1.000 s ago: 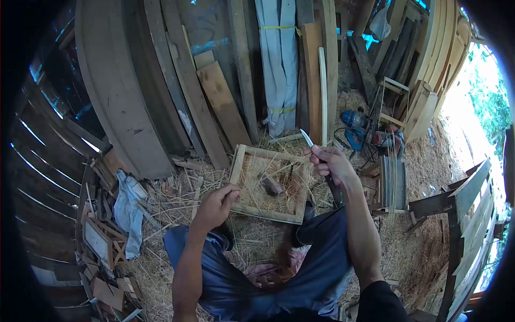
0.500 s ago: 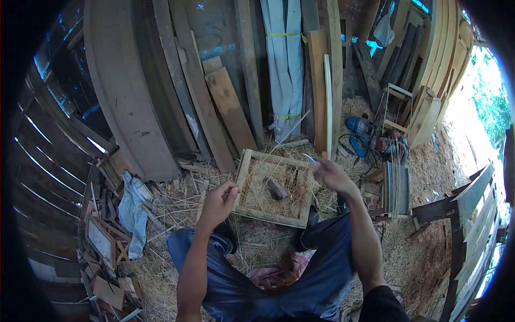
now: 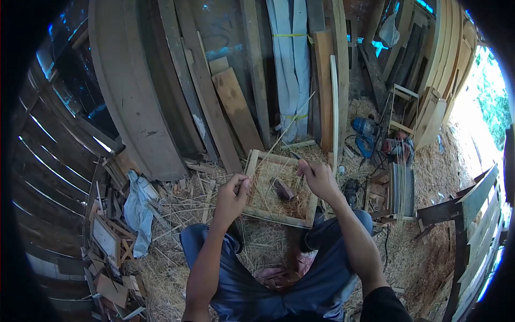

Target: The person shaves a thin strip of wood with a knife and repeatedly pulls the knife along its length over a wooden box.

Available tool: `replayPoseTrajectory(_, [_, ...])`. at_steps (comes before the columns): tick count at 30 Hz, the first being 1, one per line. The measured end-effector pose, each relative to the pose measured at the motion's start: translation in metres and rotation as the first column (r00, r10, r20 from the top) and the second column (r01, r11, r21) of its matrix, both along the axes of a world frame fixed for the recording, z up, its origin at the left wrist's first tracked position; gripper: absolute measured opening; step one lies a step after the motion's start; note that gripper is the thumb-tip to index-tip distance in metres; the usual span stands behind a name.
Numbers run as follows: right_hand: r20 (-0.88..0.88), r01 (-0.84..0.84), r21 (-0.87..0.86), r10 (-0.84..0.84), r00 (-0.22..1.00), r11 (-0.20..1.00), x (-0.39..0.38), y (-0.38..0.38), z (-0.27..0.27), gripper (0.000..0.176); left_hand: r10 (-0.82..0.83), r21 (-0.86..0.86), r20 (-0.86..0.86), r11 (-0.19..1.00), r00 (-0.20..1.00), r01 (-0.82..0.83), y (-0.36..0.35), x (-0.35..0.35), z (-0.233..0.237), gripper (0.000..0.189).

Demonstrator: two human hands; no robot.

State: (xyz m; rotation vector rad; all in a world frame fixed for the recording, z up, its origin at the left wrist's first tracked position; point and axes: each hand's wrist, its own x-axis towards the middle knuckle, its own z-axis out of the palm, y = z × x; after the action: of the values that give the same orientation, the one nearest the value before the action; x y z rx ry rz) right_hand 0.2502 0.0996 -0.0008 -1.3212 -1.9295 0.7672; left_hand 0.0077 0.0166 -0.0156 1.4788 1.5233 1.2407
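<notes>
My left hand [image 3: 232,199] is closed in a pinch at the left side of a wooden frame [image 3: 276,219]. A thin pale strip [image 3: 292,124], which looks like split bamboo, slants up and right from near its fingertips. My right hand [image 3: 320,181] is closed around a small knife [image 3: 294,155], its narrow blade pointing up and left over the frame's right half. Fingers cover the knife's handle. Inside the frame, among shavings, lies a dark brown block [image 3: 284,191]. The frame sits in front of my knees.
Planks [image 3: 238,110] and a wrapped white bundle [image 3: 289,70] lean on the back wall. Blue power tool [image 3: 365,129] and a small wooden rack [image 3: 402,188] stand at right. A pale cloth [image 3: 140,209] and scrap wood lie left. Shavings cover the floor.
My right hand has moved slightly left and down, turning the knife's blade. My left hand has shifted right, over the frame's edge, and the pale strip now reaches higher. The view has shifted slightly.
</notes>
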Motion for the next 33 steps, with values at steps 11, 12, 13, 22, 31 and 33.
replayPoseTrajectory(11, [0.172,-0.174,-0.019,0.175,0.969,0.984,-0.010,-0.001,-0.018,0.036,0.034,0.059,-0.060,0.998,0.998,-0.031,0.001,-0.003,-0.002,0.014])
replayPoseTrajectory(12, [0.146,-0.172,-0.167,0.197,0.969,0.971,-0.013,-0.003,-0.008,0.037,0.034,0.053,-0.081,0.998,0.996,-0.029,0.000,-0.002,0.000,0.013])
replayPoseTrajectory(13, [0.146,-0.174,-0.167,0.199,0.969,0.971,-0.015,-0.004,-0.001,0.037,0.033,0.046,-0.103,0.999,0.994,-0.028,0.000,-0.002,0.001,0.013])
replayPoseTrajectory(22, [-0.479,-0.498,-0.450,0.271,0.835,0.741,-0.040,-0.021,0.004,0.026,0.121,0.187,-0.256,0.980,0.959,-0.073,-0.001,0.014,0.002,0.011])
replayPoseTrajectory(31, [-0.713,-0.561,-0.468,0.084,0.696,0.683,-0.042,-0.013,0.009,0.033,0.114,0.342,-0.397,0.939,0.911,0.031,-0.007,0.023,0.006,0.007])
replayPoseTrajectory(33, [-0.717,-0.536,-0.476,0.046,0.696,0.697,-0.039,-0.017,0.011,0.032,0.119,0.356,-0.424,0.933,0.898,0.045,-0.008,0.026,0.005,0.010])
